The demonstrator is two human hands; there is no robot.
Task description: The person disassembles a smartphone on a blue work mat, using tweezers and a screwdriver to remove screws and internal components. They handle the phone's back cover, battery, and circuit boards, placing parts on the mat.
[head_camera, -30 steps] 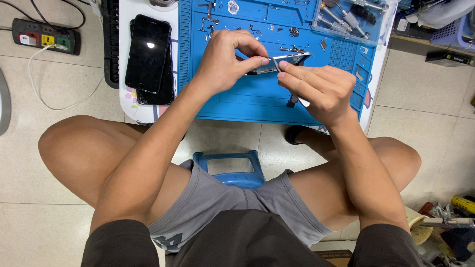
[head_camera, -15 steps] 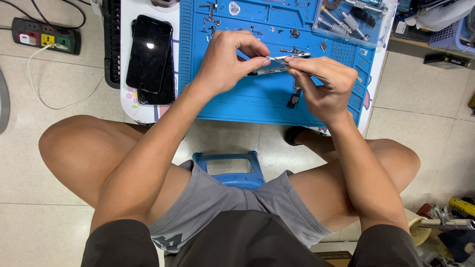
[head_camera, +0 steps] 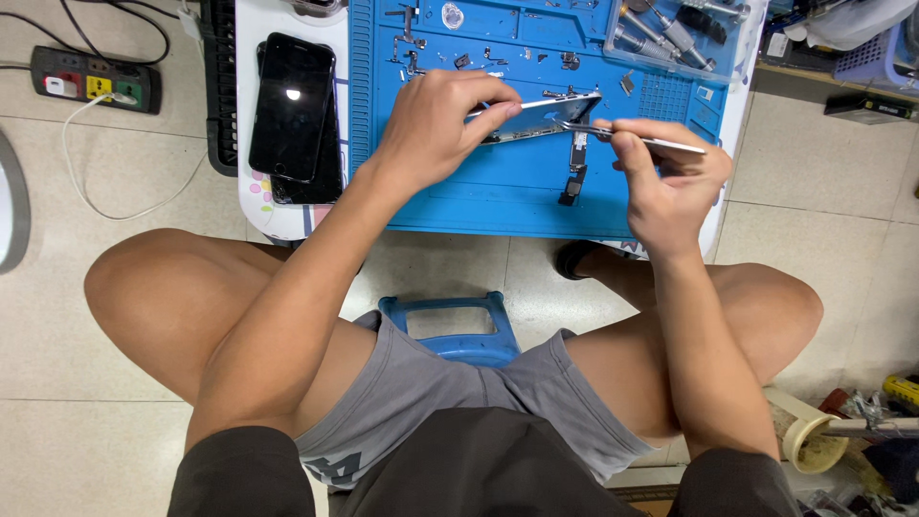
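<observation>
Two hands over a blue repair mat (head_camera: 459, 196) on a low white table (head_camera: 251, 144), seen from straight above. Left hand (head_camera: 436, 124) is pinching a slim phone frame (head_camera: 541, 115), fingers wrapped round its left end so it sits tilted a bit above the mat, right end higher. Right hand (head_camera: 670, 177) is clamped on a pair of metal tweezers (head_camera: 632, 137), thumb and fingers squeezing the shaft, with the fine tips pointing left and meeting the right end of the frame; can't tell if the tips are actually gripping anything, too small. Just below the frame a dark flex-cable part (head_camera: 574, 172) lies on the mat, close to the right hand's knuckles. Loads of tiny screws and little metal bits (head_camera: 479, 57) are scattered across the top part of the mat, and a clear tray of screwdrivers (head_camera: 670, 33) sits at the upper right corner. Left of the mat, a stack of two black phones (head_camera: 292, 110) lies screen-up on the white table edge, well apart from both hands. Further left on the tiled floor there's a power strip (head_camera: 96, 81) with a white cable (head_camera: 115, 196) looping off it. Person is sitting on a blue plastic stool (head_camera: 450, 330), knees spread either side, grey shorts.
</observation>
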